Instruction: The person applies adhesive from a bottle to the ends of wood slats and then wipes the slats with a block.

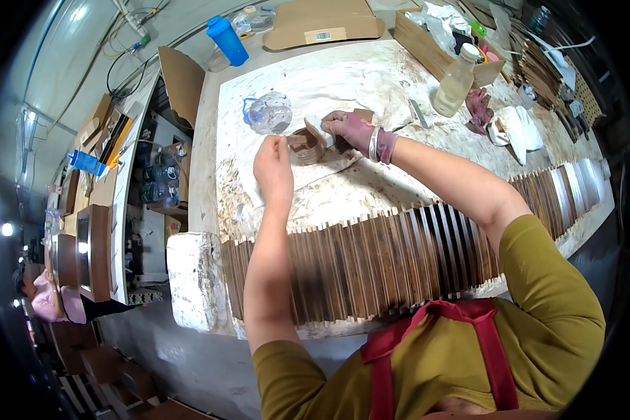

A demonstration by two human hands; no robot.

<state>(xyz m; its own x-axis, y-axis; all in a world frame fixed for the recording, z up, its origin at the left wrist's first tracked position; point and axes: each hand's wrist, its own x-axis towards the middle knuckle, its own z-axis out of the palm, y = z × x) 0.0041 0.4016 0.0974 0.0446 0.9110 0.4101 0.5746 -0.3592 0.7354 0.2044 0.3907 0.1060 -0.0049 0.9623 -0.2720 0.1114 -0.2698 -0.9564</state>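
Note:
Over the stained white work surface [234,91], my bare left hand [271,168] is closed, thumb and finger pinched together at the left side of a round brown tub [306,150]. What the pinch holds, if anything, is too small to make out. My right hand [355,131], in a stained purple glove, closes on a pale flat piece [327,137] at the tub's right edge. A tan curved flap [315,131] stands up between that hand and the tub. Behind my left hand lies a clear plastic jug [271,114] with a blue handle. Across the near edge runs a long row of dark brown wooden strips [371,262].
A glass bottle [455,87], a purple glove [479,110], a white cloth [521,133] and a flat metal blade [418,113] lie or stand to the right. Farther back are a blue bottle [227,42], flattened cardboard [322,17] and a filled box [427,45]. Another person [45,297] is far left.

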